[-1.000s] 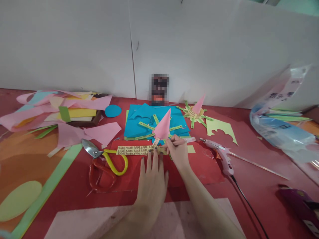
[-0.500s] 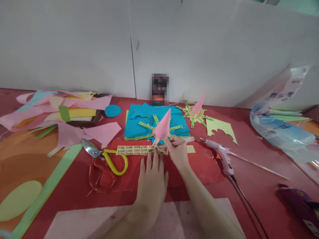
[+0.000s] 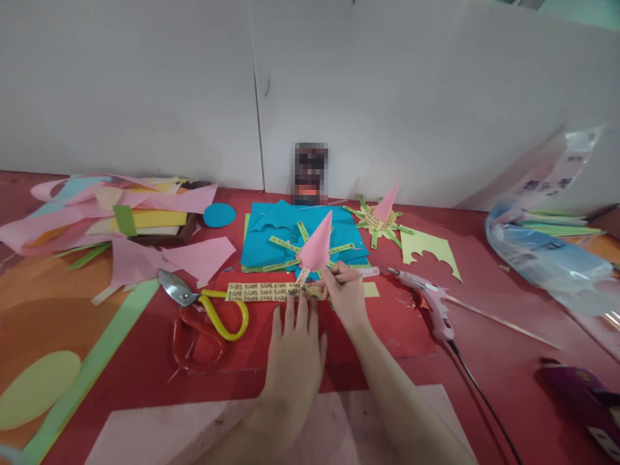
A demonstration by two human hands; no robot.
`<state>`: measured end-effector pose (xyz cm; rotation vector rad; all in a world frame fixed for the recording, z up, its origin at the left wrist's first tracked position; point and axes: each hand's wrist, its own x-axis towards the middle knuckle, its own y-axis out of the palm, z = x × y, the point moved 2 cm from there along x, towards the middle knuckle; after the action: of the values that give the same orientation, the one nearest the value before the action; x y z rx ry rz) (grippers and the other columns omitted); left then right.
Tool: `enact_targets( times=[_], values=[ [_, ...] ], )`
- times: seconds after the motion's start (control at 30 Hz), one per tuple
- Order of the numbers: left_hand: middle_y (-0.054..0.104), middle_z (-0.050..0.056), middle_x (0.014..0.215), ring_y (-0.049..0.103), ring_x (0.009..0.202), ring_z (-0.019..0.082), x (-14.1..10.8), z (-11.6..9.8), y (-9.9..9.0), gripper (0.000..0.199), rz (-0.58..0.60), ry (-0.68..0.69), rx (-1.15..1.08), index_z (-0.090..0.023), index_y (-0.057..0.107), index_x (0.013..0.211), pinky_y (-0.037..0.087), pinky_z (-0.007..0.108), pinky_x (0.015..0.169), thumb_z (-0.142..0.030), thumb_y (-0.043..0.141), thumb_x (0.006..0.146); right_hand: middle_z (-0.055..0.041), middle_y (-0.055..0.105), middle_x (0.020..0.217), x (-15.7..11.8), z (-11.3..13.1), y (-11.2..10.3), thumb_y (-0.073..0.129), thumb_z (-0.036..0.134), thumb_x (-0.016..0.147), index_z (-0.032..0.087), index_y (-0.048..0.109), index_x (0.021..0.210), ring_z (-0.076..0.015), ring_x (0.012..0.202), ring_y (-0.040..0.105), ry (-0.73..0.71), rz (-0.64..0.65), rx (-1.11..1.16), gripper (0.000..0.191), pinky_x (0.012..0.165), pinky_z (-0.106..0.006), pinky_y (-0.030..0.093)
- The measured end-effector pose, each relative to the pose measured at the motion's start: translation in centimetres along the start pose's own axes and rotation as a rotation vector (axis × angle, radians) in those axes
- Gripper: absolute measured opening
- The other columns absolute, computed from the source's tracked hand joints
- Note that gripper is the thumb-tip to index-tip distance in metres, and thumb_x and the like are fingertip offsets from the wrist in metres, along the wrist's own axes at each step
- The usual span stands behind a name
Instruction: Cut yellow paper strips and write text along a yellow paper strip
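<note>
My left hand [image 3: 294, 352] lies flat, fingers stretched, its fingertips pressing on a pale yellow paper strip [image 3: 256, 292] covered with rows of dark handwriting. In my right hand [image 3: 346, 300] a slim pen [image 3: 365, 272] is pinched, its tip at the strip's written part near the right. Just behind the hands stands a pink paper cone [image 3: 318, 245] with green written strips spread around its base. It rests over blue paper sheets [image 3: 261, 239]. Red paper [image 3: 387, 329] lies beneath the strip.
Scissors [image 3: 203, 316] with red and yellow handles lie at left, by paper scraps [image 3: 169, 261]. To the right are a pink glue gun [image 3: 431, 300] with a cord, a cut yellow-green sheet [image 3: 431, 248] and a plastic bag [image 3: 542, 239]. A second cone piece [image 3: 382, 216] stands behind.
Very little differs. My right hand and the pen have shifted very slightly along the strip; my left hand stays in place.
</note>
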<state>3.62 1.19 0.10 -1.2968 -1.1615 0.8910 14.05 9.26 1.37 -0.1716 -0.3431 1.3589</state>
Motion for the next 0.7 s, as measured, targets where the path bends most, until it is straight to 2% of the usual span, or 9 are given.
enact_targets(
  times=[0.3,0.5,0.7],
  values=[
    [0.045,0.012,0.141,0.038,0.131,0.031,0.0,0.0,-0.14,0.046,-0.005,-0.002,-0.003,-0.015,0.046,0.134,0.036,0.051,0.104,-0.029,0.034,0.092,0.0048,0.048,0.038,0.07,-0.22,-0.04,0.051,0.033,0.08,0.023,0.039,0.054,-0.0146,0.049,0.058,-0.01,-0.009,0.006,0.03,0.052,-0.022,0.041],
    [0.044,0.013,0.141,0.038,0.131,0.031,0.09,-0.07,-0.21,0.047,0.01,0.0,0.014,-0.013,0.046,0.134,0.036,0.052,0.104,-0.03,0.032,0.092,0.0062,0.046,0.038,0.09,-0.25,0.01,0.051,0.033,0.08,0.023,0.038,0.054,-0.0118,0.04,0.049,-0.007,-0.022,-0.026,0.031,0.049,-0.022,0.038],
    [0.044,0.013,0.142,0.038,0.131,0.031,0.03,-0.06,-0.36,0.047,0.018,0.003,0.018,-0.014,0.046,0.134,0.036,0.051,0.104,-0.028,0.032,0.091,0.0069,0.044,0.037,0.08,-0.31,0.01,0.051,0.033,0.08,0.023,0.038,0.055,-0.0117,0.039,0.047,-0.006,-0.028,-0.038,0.03,0.049,-0.022,0.037]
  ],
)
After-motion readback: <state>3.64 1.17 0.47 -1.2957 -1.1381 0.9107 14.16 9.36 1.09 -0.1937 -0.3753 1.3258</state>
